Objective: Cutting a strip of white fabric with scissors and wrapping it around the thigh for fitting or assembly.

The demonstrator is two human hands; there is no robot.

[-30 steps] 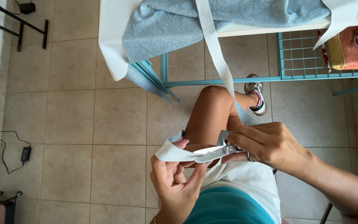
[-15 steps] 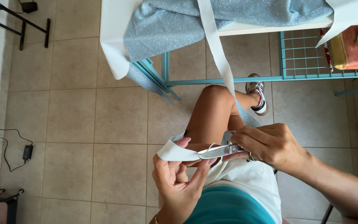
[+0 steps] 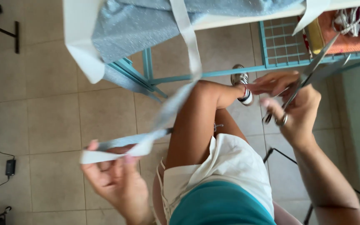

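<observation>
Ribbon (image 3: 117,150) lies pinched in the left hand (image 3: 117,183); right hand (image 3: 292,108) grips scissors (image 3: 313,71) well apart.

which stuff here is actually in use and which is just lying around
In use:
left hand holding the white strip
right hand holding the scissors
blue sparkly fabric on the table

Lying about:
power adapter on the floor
black stand
wire shelf

— What's the white ribbon (image 3: 176,100) doing?
— It hangs from the far table edge and slants down left, its near end folded into a flat loop.
— And the scissors (image 3: 309,73)?
— Metal, at right, blades pointing far-right, raised.
</observation>
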